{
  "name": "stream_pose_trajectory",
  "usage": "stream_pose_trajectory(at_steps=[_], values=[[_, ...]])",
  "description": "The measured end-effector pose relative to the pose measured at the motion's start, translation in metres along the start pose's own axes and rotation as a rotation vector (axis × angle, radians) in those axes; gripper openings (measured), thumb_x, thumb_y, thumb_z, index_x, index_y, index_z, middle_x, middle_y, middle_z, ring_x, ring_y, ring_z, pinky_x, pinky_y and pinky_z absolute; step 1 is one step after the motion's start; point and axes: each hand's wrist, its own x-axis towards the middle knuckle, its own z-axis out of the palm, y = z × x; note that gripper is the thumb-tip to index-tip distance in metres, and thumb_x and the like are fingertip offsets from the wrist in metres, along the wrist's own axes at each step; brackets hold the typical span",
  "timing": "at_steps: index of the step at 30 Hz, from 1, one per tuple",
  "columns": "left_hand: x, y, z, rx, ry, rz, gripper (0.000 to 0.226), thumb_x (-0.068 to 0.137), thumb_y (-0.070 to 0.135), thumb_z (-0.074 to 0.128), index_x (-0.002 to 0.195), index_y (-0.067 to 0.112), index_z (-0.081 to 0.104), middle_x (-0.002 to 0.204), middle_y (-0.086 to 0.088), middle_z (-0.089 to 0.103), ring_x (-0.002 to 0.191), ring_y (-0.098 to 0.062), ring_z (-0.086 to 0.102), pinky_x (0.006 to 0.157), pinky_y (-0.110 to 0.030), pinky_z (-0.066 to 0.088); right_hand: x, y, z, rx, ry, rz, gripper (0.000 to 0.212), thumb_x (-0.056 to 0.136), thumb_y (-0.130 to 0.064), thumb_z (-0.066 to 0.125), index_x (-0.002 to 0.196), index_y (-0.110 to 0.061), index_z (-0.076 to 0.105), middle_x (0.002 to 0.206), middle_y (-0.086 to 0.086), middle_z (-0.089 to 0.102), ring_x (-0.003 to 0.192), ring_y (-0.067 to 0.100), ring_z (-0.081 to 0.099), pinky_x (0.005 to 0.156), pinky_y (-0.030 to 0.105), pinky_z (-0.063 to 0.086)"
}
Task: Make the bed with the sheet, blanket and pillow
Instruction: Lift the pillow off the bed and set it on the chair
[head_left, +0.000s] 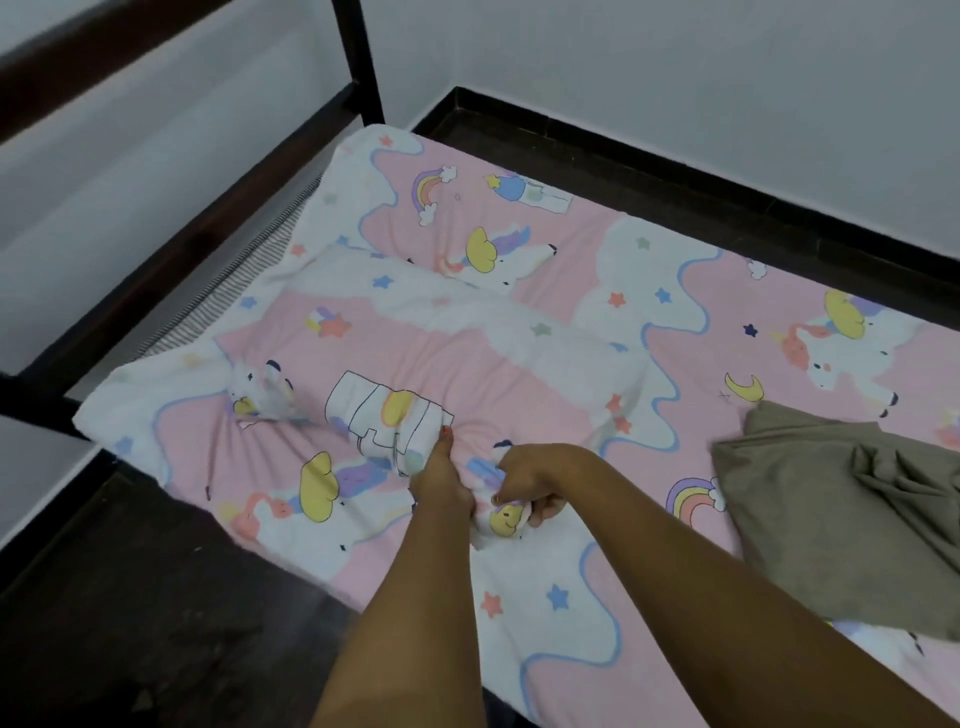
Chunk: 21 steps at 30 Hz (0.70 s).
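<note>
A soft pillow (415, 332) in a pink-and-white unicorn-print cotton case lies slantwise across the head end of the bed, on a matching pink unicorn-print sheet (675, 234). The left hand (441, 483) grips a bunched fold of the case at the pillow's near edge; the right hand (524, 483), just beside it, pinches another wad of the same cloth. A crumpled olive-brown blanket (831, 509) lies to the right, apart from the pillow. A striped mattress strip (234, 291) shows by the dark wooden frame (208, 223). Dark floor (130, 597) borders the near edge.
</note>
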Motion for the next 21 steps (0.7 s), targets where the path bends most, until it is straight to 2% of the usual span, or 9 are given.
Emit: stream_pose_trajectory(at_steps=[3, 7, 9, 11, 13, 14, 16, 17, 21], values=[[-0.018, 0.012, -0.019, -0.092, -0.043, 0.083, 0.069, 0.055, 0.03, 0.085, 0.114, 0.003, 0.063, 0.113, -0.014, 0.067, 0.093, -0.031, 0.067, 0.076, -0.038, 0.055, -0.018, -0.01, 0.004, -0.128, -0.113, 0.01, 0.032, 0.094, -0.039, 0.057, 0.089, -0.007, 0.057, 0.073, 0.006, 0.059, 0.058, 0.012, 0.053, 0.053, 0.02, 0.042], [-0.069, 0.044, -0.048, -0.102, -0.084, 0.189, 0.051, 0.07, 0.009, 0.073, 0.118, -0.004, 0.059, 0.112, -0.025, 0.065, 0.088, -0.036, 0.066, 0.06, -0.038, 0.057, -0.061, -0.028, -0.005, -0.097, -0.149, -0.049, 0.044, 0.089, -0.062, 0.047, 0.081, -0.024, 0.066, 0.075, -0.009, 0.066, 0.065, 0.007, 0.055, 0.068, 0.025, 0.037], [-0.097, 0.062, -0.064, -0.1, -0.095, 0.251, 0.04, 0.074, 0.003, 0.068, 0.112, -0.004, 0.062, 0.105, -0.024, 0.066, 0.078, -0.033, 0.065, 0.058, -0.035, 0.056, -0.078, -0.034, -0.011, 0.017, -0.042, -0.13, 0.048, 0.093, -0.06, 0.041, 0.078, -0.023, 0.068, 0.075, -0.007, 0.067, 0.065, 0.01, 0.057, 0.068, 0.027, 0.036], [-0.129, 0.081, -0.081, -0.057, -0.135, 0.306, 0.039, 0.072, 0.004, 0.069, 0.111, -0.002, 0.064, 0.101, -0.021, 0.067, 0.077, -0.032, 0.065, 0.069, -0.037, 0.056, -0.091, -0.042, -0.016, 0.155, 0.17, -0.223, 0.045, 0.096, -0.051, 0.044, 0.074, -0.017, 0.063, 0.075, 0.0, 0.063, 0.062, 0.014, 0.053, 0.063, 0.026, 0.036], [-0.167, 0.101, -0.094, 0.016, -0.142, 0.384, 0.05, 0.067, 0.005, 0.073, 0.115, 0.001, 0.064, 0.106, -0.02, 0.068, 0.084, -0.033, 0.065, 0.079, -0.042, 0.055, -0.104, -0.051, -0.018, 0.201, 0.357, -0.28, 0.037, 0.097, -0.045, 0.046, 0.085, -0.012, 0.06, 0.089, 0.006, 0.059, 0.074, 0.019, 0.054, 0.066, 0.027, 0.037], [-0.184, 0.11, -0.099, 0.053, -0.154, 0.431, 0.049, 0.067, 0.003, 0.072, 0.115, 0.003, 0.064, 0.107, -0.019, 0.068, 0.086, -0.033, 0.065, 0.081, -0.044, 0.054, -0.108, -0.054, -0.019, 0.206, 0.39, -0.286, 0.037, 0.097, -0.044, 0.045, 0.1, -0.011, 0.059, 0.104, 0.008, 0.058, 0.09, 0.022, 0.055, 0.073, 0.029, 0.04], [-0.224, 0.126, -0.11, 0.105, -0.151, 0.546, 0.036, 0.073, -0.003, 0.067, 0.107, 0.008, 0.066, 0.098, -0.016, 0.07, 0.082, -0.032, 0.065, 0.076, -0.042, 0.055, -0.123, -0.064, -0.016, 0.213, 0.361, -0.285, 0.05, 0.097, -0.048, 0.042, 0.134, -0.014, 0.045, 0.134, 0.006, 0.045, 0.121, 0.027, 0.046, 0.092, 0.038, 0.039], [-0.245, 0.133, -0.117, 0.108, -0.155, 0.588, 0.032, 0.074, -0.004, 0.065, 0.102, 0.011, 0.067, 0.093, -0.013, 0.071, 0.079, -0.03, 0.065, 0.072, -0.038, 0.056, -0.13, -0.071, -0.012, 0.234, 0.336, -0.299, 0.055, 0.097, -0.051, 0.04, 0.141, -0.018, 0.037, 0.141, 0.003, 0.04, 0.127, 0.026, 0.042, 0.097, 0.04, 0.036], [-0.315, 0.156, -0.148, 0.147, -0.152, 0.75, 0.042, 0.061, 0.005, 0.071, 0.101, 0.015, 0.068, 0.089, -0.007, 0.072, 0.08, -0.028, 0.066, 0.068, -0.032, 0.054, -0.156, -0.102, 0.008, 0.388, 0.3, -0.496, 0.053, 0.102, -0.048, 0.03, 0.143, -0.016, 0.039, 0.142, 0.003, 0.045, 0.118, 0.022, 0.048, 0.094, 0.03, 0.036]])
